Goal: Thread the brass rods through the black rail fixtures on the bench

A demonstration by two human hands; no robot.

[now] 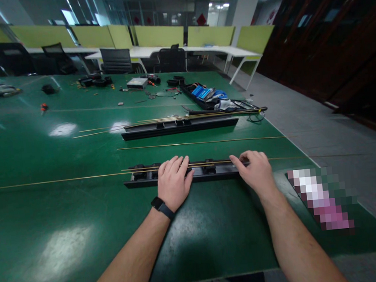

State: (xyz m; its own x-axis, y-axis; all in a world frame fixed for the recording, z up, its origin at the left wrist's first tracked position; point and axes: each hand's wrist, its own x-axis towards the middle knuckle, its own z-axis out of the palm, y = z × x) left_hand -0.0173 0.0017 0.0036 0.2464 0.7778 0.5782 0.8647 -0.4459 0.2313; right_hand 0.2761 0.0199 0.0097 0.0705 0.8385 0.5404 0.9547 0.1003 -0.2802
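Note:
A long black channel-shaped rail (224, 176) lies across the table in front of me, with several black blocks (208, 166) seated in it. Thin brass-coloured rods (78, 179) run along its top and reach past both of its ends. My left hand (174, 182) lies over the middle of the rail, fingers stretched out across the rods and thumb apart. At the rail's right end, my right hand (255, 170) curls closed round it, thumb on the near side. The fingertips of that hand are partly hidden.
Beyond lies a second black rail (180, 127) with rods on it, and a single brass rod (201, 143) between the two. An open black case (203, 95) with blue items sits farther back. A pixelated flat object (320, 199) rests at right, near the table edge.

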